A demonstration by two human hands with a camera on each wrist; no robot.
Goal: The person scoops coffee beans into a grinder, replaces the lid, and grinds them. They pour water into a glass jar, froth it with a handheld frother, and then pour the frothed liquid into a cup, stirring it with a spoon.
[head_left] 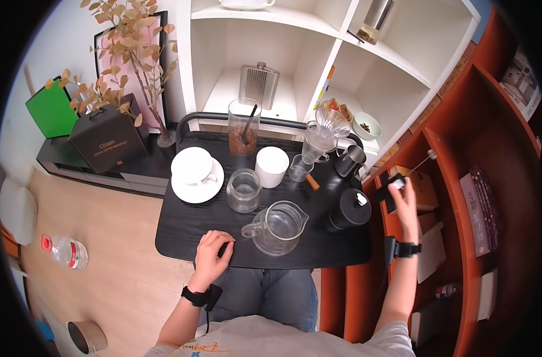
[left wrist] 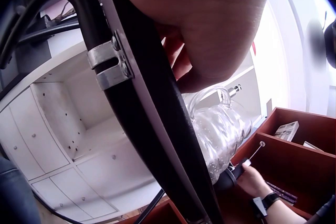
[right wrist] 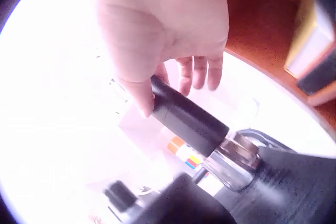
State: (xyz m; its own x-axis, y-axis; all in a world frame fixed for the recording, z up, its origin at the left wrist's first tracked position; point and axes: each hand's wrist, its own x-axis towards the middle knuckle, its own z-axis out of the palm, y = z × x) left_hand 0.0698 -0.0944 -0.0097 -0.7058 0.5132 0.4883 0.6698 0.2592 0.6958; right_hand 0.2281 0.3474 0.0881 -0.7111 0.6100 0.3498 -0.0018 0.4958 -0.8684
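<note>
My right hand (head_left: 405, 205) grips a black-handled milk frother (right wrist: 189, 121) off the table's right side; its thin rod ends in a small round whisk. My left hand (head_left: 214, 253) rests on the front edge of the black table (head_left: 187, 229), fingers loosely bent and holding nothing. Nearest to it stands a glass jug (head_left: 278, 229) with its handle towards that hand. A glass jar (head_left: 244, 190), white canister (head_left: 271, 168) and white cup on a saucer (head_left: 192, 194) sit behind. On the right are a black grinder (head_left: 349, 209) and a steel pitcher (head_left: 349, 160).
Farther back stand a tall glass (head_left: 243, 128) of brown contents with a black stick, and a ribbed glass dripper (head_left: 332, 121). A small glass (head_left: 300, 168) has a wooden handle. White shelves (head_left: 223, 35) rise behind; a red-brown bookcase (head_left: 443, 125) flanks the right.
</note>
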